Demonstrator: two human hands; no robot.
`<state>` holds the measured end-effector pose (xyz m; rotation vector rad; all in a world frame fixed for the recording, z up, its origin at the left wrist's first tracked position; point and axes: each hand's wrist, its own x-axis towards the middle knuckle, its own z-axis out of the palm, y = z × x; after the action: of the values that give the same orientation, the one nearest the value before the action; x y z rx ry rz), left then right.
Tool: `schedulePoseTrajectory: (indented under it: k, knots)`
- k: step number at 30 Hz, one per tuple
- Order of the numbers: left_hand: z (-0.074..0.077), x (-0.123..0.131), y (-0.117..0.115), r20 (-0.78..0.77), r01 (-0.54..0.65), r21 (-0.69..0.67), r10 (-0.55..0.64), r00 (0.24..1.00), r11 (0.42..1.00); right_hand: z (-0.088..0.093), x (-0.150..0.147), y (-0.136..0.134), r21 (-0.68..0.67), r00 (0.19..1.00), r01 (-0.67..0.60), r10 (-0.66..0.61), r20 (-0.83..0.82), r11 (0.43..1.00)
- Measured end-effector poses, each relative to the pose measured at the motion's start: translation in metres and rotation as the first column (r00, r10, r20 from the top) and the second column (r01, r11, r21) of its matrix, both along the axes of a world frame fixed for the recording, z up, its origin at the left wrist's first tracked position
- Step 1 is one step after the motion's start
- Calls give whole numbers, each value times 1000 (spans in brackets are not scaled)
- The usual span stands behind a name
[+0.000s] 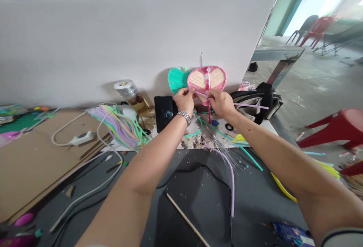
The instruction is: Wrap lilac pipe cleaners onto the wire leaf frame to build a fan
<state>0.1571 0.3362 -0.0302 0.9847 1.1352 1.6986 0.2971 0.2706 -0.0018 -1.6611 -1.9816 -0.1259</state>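
A pink-rimmed heart-shaped fan (217,77) with a pale woven face stands upright on its red handle near the white partition. My left hand (185,101), with a metal watch on the wrist, pinches the fan's lower left rim. My right hand (220,102) is closed on a thin pink strip (251,106) that runs from the fan's base out to the right. A green heart-shaped fan (176,80) stands just behind, partly hidden by the pink one.
A bundle of pastel plastic strips (121,124) lies left of centre. A black phone (163,112), a jar with a silver lid (128,93) and a black bag (259,101) stand by the white partition (113,43). Red stool (337,128) at right. Cables and a wooden stick (187,219) lie near me.
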Motion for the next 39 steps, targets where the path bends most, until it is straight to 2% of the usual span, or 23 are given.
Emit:
schedulePoseTrajectory:
  k: [4, 8, 14, 19, 27, 32, 39]
  knots:
    - [-1, -1, 1, 9, 8, 7, -8, 1000, 1000, -2, 3, -1, -27, 981, -82, 86, 173, 996]
    - [-3, -1, 0, 22, 11, 14, -11, 1000, 1000, -7, 5, 0, -14, 969, -118, 118, 218, 993]
    - [-9, 2, -4, 56, 15, 37, -17, 998, 999, -14, 7, 3, 51, 994, -78, 74, 86, 996]
    - [-11, 1, -5, 32, 23, 50, -25, 999, 998, -13, 6, 2, 89, 998, -56, 58, -19, 994]
    - [-16, 0, -1, -83, -32, 64, 38, 996, 997, -16, 3, 2, 69, 1000, -11, 12, -10, 998]
    - [-14, 0, -2, -110, -49, 54, 54, 992, 997, -15, 2, 1, 93, 998, -22, 26, -51, 995]
    - [-5, -3, -10, -70, -25, 80, 31, 997, 996, -5, -2, -1, 192, 982, 5, 32, -187, 981]
